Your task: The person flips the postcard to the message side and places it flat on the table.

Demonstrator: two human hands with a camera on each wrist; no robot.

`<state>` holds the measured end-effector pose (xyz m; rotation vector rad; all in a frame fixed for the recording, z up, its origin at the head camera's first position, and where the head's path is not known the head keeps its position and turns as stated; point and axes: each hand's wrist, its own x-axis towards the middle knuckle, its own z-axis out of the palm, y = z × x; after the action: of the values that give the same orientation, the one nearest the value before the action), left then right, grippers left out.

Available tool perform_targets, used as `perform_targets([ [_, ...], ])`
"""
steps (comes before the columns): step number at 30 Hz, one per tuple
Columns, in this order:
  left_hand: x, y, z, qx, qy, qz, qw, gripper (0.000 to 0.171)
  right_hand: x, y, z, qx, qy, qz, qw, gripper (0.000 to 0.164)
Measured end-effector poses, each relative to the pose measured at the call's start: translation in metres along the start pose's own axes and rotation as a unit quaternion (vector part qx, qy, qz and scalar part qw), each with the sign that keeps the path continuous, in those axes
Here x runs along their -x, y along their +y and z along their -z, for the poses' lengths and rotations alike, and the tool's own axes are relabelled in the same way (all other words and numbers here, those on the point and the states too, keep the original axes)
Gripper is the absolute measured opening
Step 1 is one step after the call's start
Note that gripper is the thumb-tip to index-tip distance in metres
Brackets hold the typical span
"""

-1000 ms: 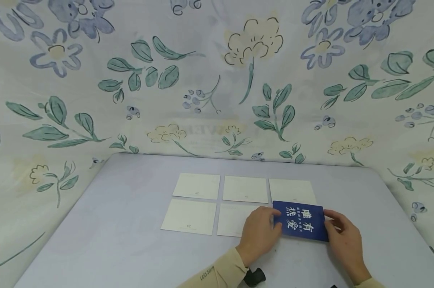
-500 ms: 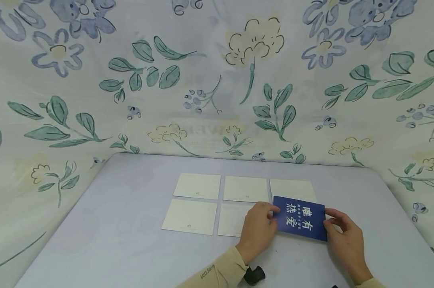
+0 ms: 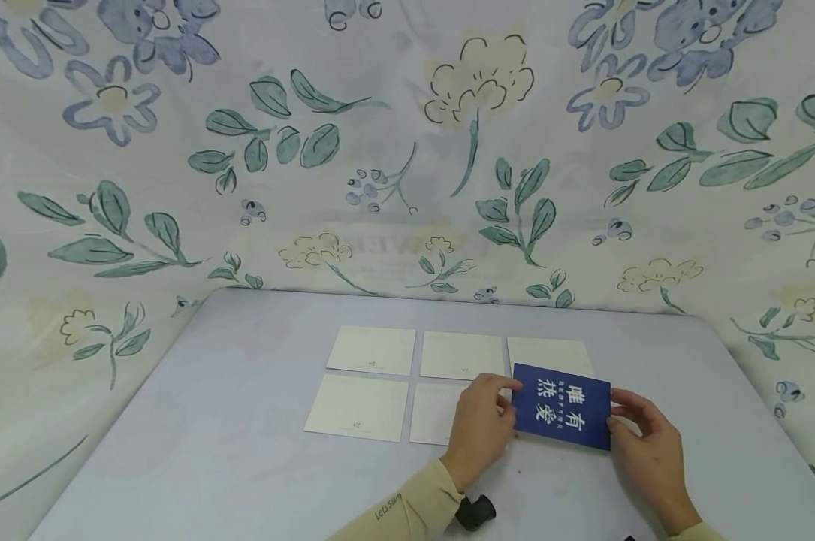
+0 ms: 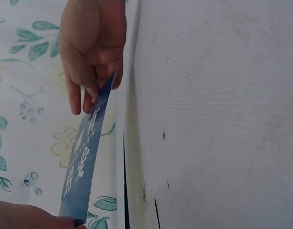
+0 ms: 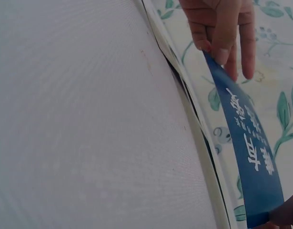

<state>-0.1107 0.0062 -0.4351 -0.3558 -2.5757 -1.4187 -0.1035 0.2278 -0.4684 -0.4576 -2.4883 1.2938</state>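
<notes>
A blue card [image 3: 561, 406] with white Chinese characters is held between both hands, tilted, over the front right part of the laid-out cards. My left hand [image 3: 480, 421] pinches its left end between thumb and fingers; in the right wrist view that left hand [image 5: 225, 36] has the card's corner at its fingertips. At the opposite end my right hand [image 3: 650, 447] grips the short edge with the thumb in front. The left wrist view shows the right hand [image 4: 94, 52] at the far end of the thin, slightly bowed card [image 4: 84, 157].
Several off-white cards lie in two rows: a back-left card [image 3: 371, 349], a back-middle card [image 3: 461, 355], a back-right card [image 3: 549, 353], partly covered, and front cards such as one at left [image 3: 357, 406]. A black object [image 3: 476, 513] sits beside the left cuff on the pale table [image 3: 197, 451].
The blue card has risen a little and its left end has lifted away from me. My left hand has shifted slightly up and left with it; the right hand has hardly moved.
</notes>
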Motion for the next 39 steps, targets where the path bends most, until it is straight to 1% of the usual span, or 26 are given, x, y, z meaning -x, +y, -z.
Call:
perform_targets([
  [5, -0.0014, 0.0, 0.0009, 0.007, 0.008, 0.011, 0.9999, 0.04, -0.001, -0.0016, -0.001, 0.0, -0.013, -0.013, 1.0, 0.045],
  [13, -0.0042, -0.0004, 0.0013, 0.002, 0.011, 0.02, 0.9997, 0.039, -0.0007, -0.0037, 0.0018, -0.007, -0.017, -0.017, 1.0, 0.04],
  [21, -0.0051, -0.0022, 0.0008, -0.011, 0.013, -0.003, 0.9999, 0.033, -0.0021, 0.0011, -0.0011, 0.014, 0.002, -0.039, 0.999, 0.032],
  [24, -0.005, -0.0022, 0.0008, -0.013, 0.01, -0.005, 0.9998, 0.034, -0.0023, 0.0016, -0.0019, 0.01, 0.011, -0.034, 0.999, 0.03],
  [29, -0.0048, -0.0013, 0.0011, -0.006, 0.008, 0.001, 0.9999, 0.035, -0.0018, 0.0012, -0.0022, 0.01, 0.02, -0.031, 0.999, 0.028],
  [35, -0.0039, 0.001, 0.0015, 0.01, 0.011, -0.002, 0.9999, 0.035, -0.0005, -0.0011, -0.0008, 0.003, 0.034, -0.013, 0.999, 0.028],
  [39, -0.003, 0.0027, 0.0022, 0.012, 0.009, -0.001, 0.9999, 0.035, 0.0001, -0.0024, 0.0005, -0.002, 0.039, -0.006, 0.999, 0.028],
])
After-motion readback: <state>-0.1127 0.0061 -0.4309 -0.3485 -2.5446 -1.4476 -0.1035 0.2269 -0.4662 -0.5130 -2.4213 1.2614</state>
